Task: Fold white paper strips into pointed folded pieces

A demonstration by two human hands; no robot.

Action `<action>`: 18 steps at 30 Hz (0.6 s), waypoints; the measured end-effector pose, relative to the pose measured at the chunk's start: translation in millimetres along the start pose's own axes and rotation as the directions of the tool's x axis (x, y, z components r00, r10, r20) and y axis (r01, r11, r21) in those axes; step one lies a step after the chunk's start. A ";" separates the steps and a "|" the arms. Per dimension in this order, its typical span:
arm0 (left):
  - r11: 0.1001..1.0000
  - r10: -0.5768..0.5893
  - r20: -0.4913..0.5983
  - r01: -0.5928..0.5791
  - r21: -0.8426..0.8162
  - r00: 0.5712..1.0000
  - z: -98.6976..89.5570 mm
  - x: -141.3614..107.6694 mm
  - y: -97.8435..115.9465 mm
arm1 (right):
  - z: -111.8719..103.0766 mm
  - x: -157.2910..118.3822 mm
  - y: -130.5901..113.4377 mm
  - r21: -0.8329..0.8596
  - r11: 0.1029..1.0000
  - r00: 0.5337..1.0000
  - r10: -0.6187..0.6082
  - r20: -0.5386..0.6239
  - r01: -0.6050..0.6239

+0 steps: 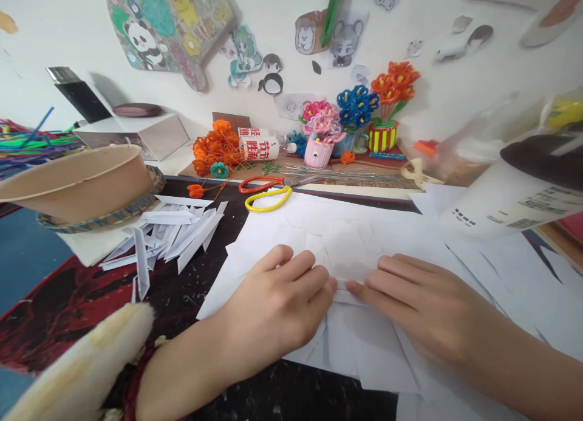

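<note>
Between my two hands a small white sheet of paper lies on a stack, its near edge turned up in a narrow fold. My left hand is closed, with curled fingers and the thumb pinching that folded edge. From the other side, my right hand grips the same edge with its fingers held together and the thumb tip on the fold. Loose white sheets spread beneath both hands. Left of them is a heap of folded paper strips.
Scissors with red and yellow handles lie behind the sheets. A cardboard bowl stands left, a lidded plastic cup right. Orange flowers, a bottle and potted craft flowers line the wall.
</note>
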State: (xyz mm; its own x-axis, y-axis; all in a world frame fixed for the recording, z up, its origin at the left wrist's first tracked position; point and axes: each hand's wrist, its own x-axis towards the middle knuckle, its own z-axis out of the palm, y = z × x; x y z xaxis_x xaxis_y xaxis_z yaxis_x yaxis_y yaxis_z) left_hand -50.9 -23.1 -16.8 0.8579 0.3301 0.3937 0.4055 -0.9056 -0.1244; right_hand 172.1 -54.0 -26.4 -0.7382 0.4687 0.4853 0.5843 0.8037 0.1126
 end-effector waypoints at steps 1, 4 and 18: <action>1.000 0.002 0.001 -0.002 0.004 1.000 -0.2 -0.2 0.4 | -0.1 0.4 -0.3 0.002 1.000 1.000 0.005 0.000 -0.005; 1.000 0.015 0.008 -0.015 0.019 1.000 -0.4 -0.6 1.5 | -0.7 1.2 -2.3 0.007 1.000 1.000 0.012 0.006 -0.012; 0.997 0.059 -0.017 -0.058 0.046 0.998 2.1 -1.2 4.1 | 1.2 0.0 -10.3 0.023 0.999 0.999 0.040 0.002 -0.040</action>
State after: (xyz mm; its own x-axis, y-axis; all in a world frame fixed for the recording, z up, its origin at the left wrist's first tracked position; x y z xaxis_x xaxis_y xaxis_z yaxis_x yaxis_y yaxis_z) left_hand -49.6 -26.7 -19.7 0.8746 0.2719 0.4014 0.3695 -0.9098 -0.1890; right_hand 165.7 -61.9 -28.6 -0.7150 0.5011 0.4874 0.6052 0.7927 0.0729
